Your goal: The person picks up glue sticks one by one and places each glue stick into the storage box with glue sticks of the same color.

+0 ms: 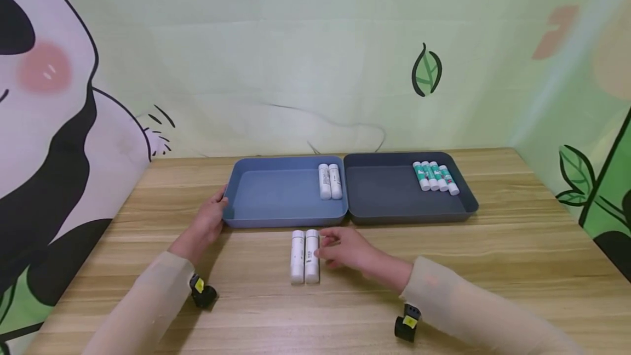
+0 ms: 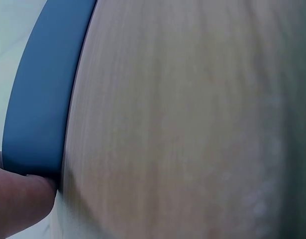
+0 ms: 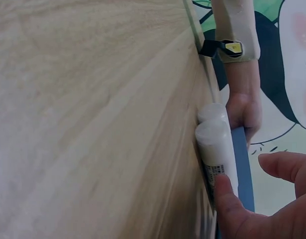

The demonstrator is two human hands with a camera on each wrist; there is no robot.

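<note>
My left hand [image 1: 211,217] holds the left front corner of the blue tray [image 1: 286,223], its thumb [image 2: 26,196] against the wall in the left wrist view. Two white capped tubes, shaped like glue sticks, lie side by side in front of the tray: a left tube [image 1: 297,256] and a right tube [image 1: 311,256]. Beside the right tube is my right hand [image 1: 347,248], with fingers and thumb spread apart. In the right wrist view its thumb [image 3: 227,199] overlaps the printed label of the nearer tube [image 3: 212,144].
Two more white tubes [image 1: 330,181] lie along the blue tray's right wall. A dark grey tray [image 1: 379,193] adjoins it on the right, with several green-and-white sticks [image 1: 436,177] at its right end. Behind the wooden table [image 1: 256,311] hangs a printed backdrop [image 1: 236,70].
</note>
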